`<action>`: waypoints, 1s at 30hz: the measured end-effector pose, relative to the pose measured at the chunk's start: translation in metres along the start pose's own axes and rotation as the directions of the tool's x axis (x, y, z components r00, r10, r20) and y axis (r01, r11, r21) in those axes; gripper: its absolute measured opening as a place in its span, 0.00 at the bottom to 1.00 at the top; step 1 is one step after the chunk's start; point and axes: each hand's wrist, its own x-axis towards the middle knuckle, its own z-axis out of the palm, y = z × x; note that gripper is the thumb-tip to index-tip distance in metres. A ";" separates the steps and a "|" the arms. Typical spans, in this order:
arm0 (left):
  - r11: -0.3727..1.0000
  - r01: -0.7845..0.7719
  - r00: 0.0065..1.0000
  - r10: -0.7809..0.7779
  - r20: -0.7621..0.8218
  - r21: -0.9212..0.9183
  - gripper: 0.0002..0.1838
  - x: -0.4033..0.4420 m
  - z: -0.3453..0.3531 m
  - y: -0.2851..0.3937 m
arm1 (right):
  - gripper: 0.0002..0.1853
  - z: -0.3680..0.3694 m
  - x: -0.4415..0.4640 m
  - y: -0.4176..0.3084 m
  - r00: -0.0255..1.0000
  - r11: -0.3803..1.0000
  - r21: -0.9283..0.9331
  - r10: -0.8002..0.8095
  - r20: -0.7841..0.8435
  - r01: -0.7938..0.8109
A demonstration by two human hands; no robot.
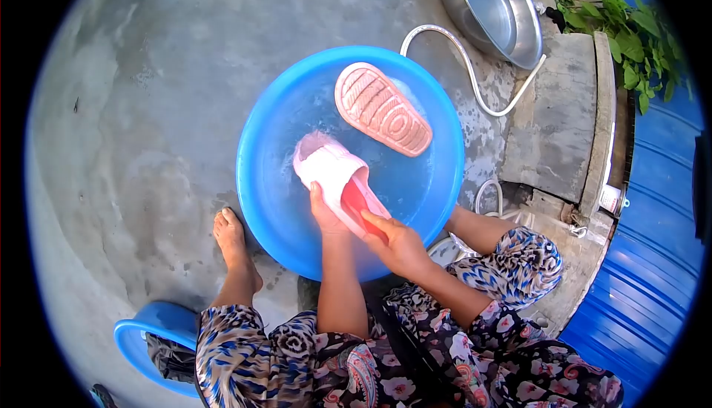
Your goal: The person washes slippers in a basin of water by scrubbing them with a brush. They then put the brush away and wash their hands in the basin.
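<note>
A pink slide slipper [331, 170] is held over the water in a large blue basin [256, 219], its toe pointing up and to the left. My left hand [326, 211] is closed round its side by the strap, thumb on top; the fingers underneath are hidden. At the heel end, my right hand [400, 248] grips the slipper with the thumb on the reddish footbed. A second pink slipper [382, 109] lies sole up in the water at the basin's far right, apart from both hands.
A metal bowl [495, 11] stands at the back right, with a pale hose [475, 81] curving beside it. Concrete slabs [556, 119] edge the right side. A smaller blue tub [167, 315] holding dark cloth sits at the lower left.
</note>
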 end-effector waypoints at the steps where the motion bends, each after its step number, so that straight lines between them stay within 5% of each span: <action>1: 1.000 -0.003 1.000 0.003 0.003 0.006 0.35 0.001 -0.002 0.001 | 0.23 0.007 0.004 0.006 0.995 0.976 0.209 -0.042 -0.086 0.060; 10: 0.997 0.012 0.997 -0.019 0.080 0.082 0.34 0.004 -0.001 -0.013 | 0.20 -0.003 0.022 -0.005 0.992 0.997 -0.083 -0.017 -0.128 0.006; 13: 0.987 0.010 0.998 0.000 -0.063 0.161 0.32 0.006 -0.012 -0.026 | 0.19 0.028 0.099 0.011 0.965 0.984 -0.175 -0.062 -0.254 0.017; 17: 0.985 -0.051 0.998 0.058 -0.039 0.163 0.34 0.018 -0.013 -0.004 | 0.19 0.009 0.089 -0.008 0.994 0.999 0.005 -0.039 -0.102 0.040; 19: 0.967 -0.126 0.985 0.149 -0.089 0.223 0.41 0.020 0.005 -0.001 | 0.15 -0.002 0.036 0.000 0.974 0.968 0.110 -0.222 -0.038 0.225; 22: 0.991 -0.034 0.999 0.038 -0.027 0.133 0.41 0.013 -0.004 0.000 | 0.16 0.007 0.015 0.022 0.948 0.957 0.061 -0.269 -0.168 0.283; 25: 0.970 -0.068 0.997 0.077 -0.028 0.234 0.39 0.012 -0.014 -0.018 | 0.19 0.003 0.080 0.011 0.993 0.994 -0.093 -0.067 -0.092 0.058; 27: 0.979 -0.023 0.989 0.053 -0.141 0.202 0.38 0.014 -0.015 -0.015 | 0.21 0.014 0.098 0.007 0.996 0.999 -0.033 -0.046 -0.074 0.043; 30: 0.962 -0.109 0.990 0.127 -0.055 0.252 0.39 0.022 -0.010 0.002 | 0.21 0.008 0.054 0.015 0.994 0.988 0.108 -0.103 -0.049 0.108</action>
